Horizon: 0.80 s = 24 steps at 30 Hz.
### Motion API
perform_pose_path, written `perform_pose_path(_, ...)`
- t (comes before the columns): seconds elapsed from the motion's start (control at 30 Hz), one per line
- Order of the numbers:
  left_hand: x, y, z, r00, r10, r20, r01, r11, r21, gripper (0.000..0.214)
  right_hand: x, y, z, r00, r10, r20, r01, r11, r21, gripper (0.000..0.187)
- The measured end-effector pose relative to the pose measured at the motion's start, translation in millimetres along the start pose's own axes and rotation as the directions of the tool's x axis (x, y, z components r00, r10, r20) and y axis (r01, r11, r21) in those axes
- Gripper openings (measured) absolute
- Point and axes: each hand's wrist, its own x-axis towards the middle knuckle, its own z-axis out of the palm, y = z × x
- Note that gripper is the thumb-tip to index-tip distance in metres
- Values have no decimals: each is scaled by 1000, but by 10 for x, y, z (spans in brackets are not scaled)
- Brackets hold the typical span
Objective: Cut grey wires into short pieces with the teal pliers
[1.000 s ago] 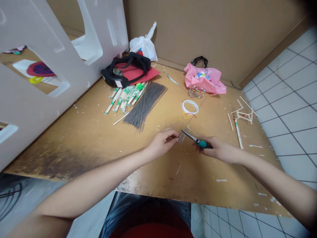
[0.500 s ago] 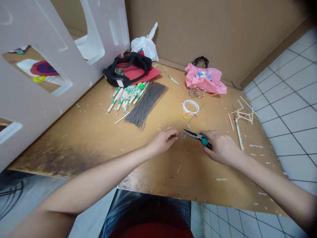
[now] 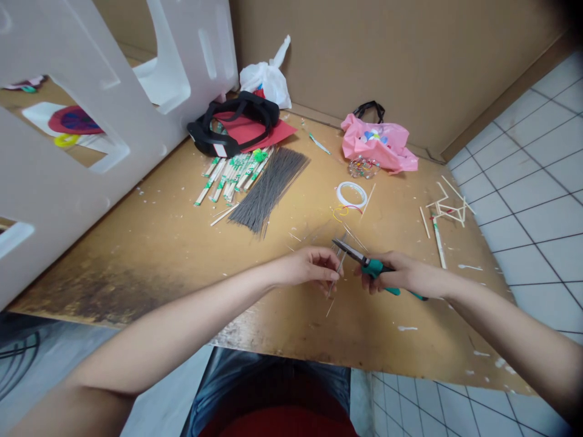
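Over the middle of the worn wooden board [image 3: 150, 255], my left hand [image 3: 312, 268] pinches a thin grey wire piece [image 3: 337, 267] that hangs down from its fingertips. My right hand [image 3: 403, 274] is wrapped round the teal handles of needle-nose pliers [image 3: 364, 261]. The pliers' dark jaws point left and up, with their tip just above the wire, close to my left fingers. A short loose sliver [image 3: 330, 308] lies on the board below the hands.
A sheaf of grey wires [image 3: 268, 191] and several green-tipped sticks [image 3: 230, 176] lie behind my hands. Farther back are a black strap on red paper [image 3: 237, 127], a pink bag [image 3: 378, 142], a white ring [image 3: 351, 194] and a stick frame [image 3: 449, 209]. White foam panels [image 3: 68, 97] stand left.
Both hands have drawn toward me, and the pliers have lifted off the board. The wire now hangs from my left fingers rather than lying near the surface.
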Motion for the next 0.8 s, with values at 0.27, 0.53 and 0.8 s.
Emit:
perform_pose_path(0.27, -25, -21, -13, 997, -43, 61, 47, 997, -58, 26, 30, 30, -22, 992, 12, 123, -43, 967, 250, 22)
perform_pose_path(0.53, -36, 11, 41, 994, -62, 89, 73, 989, -131, 28, 40, 14, -20, 986, 25, 162, -70, 956, 283, 22)
perform_pose_path(0.8, -51, 52, 53, 992, -84, 90, 99, 980, -175, 27, 47, 51, -18, 987, 26, 158, -66, 965, 255, 22)
